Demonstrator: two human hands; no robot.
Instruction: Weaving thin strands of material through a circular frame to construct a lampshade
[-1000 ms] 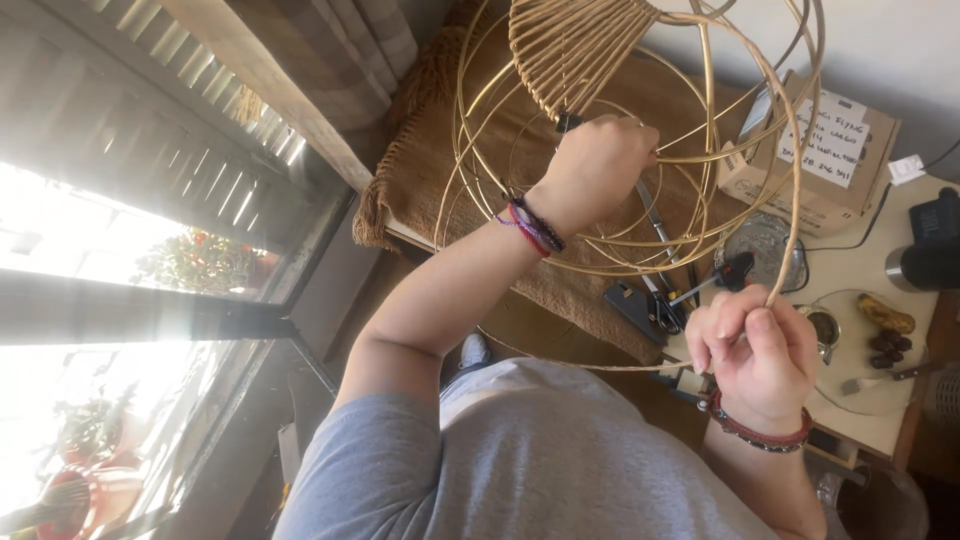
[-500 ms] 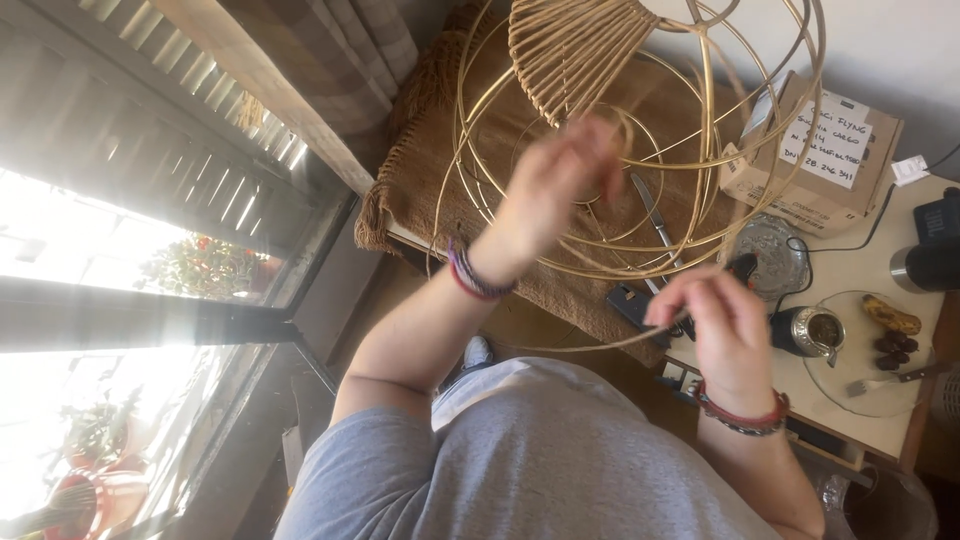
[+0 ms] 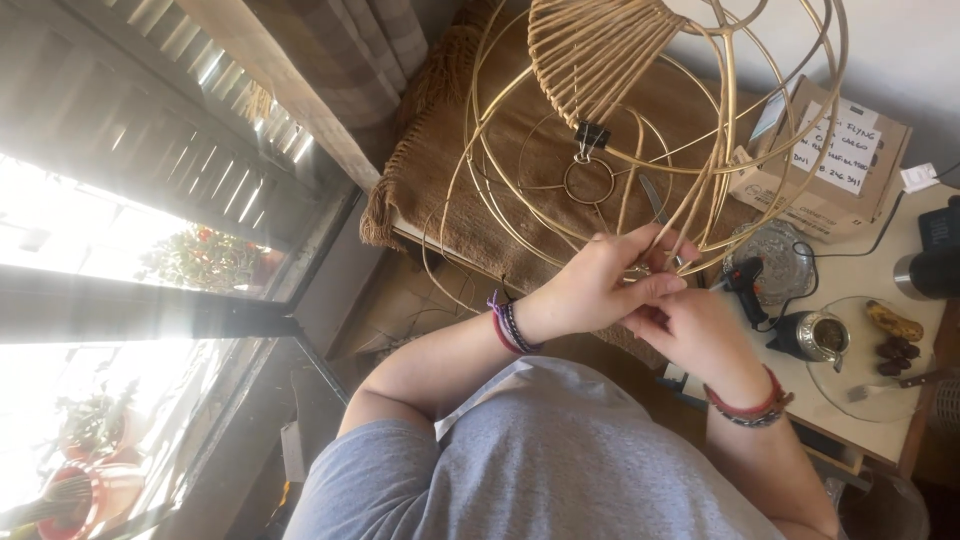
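Note:
A round gold wire frame (image 3: pixel 720 150) stands on the table, partly woven with pale rattan strands (image 3: pixel 600 50) at its top. A black binder clip (image 3: pixel 590 135) pinches the weave above a small inner ring (image 3: pixel 590 182). My left hand (image 3: pixel 605 285), with purple bracelets at the wrist, pinches a rattan strand against the frame's near rim. My right hand (image 3: pixel 700 335), with red bracelets, sits just below it. Its fingers curl up to meet the left fingertips on the same strand, and the left hand partly hides those fingertips.
A brown fringed cloth (image 3: pixel 470 200) covers the table under the frame. To the right are a cardboard box (image 3: pixel 830 160), a black glue gun (image 3: pixel 745 280), a metal cup (image 3: pixel 820 335), a glass plate of food (image 3: pixel 880 350) and a dark mug (image 3: pixel 925 270). A bright window fills the left side.
My left hand has come down from inside the frame to its near rim. My right hand has moved up and left to meet it.

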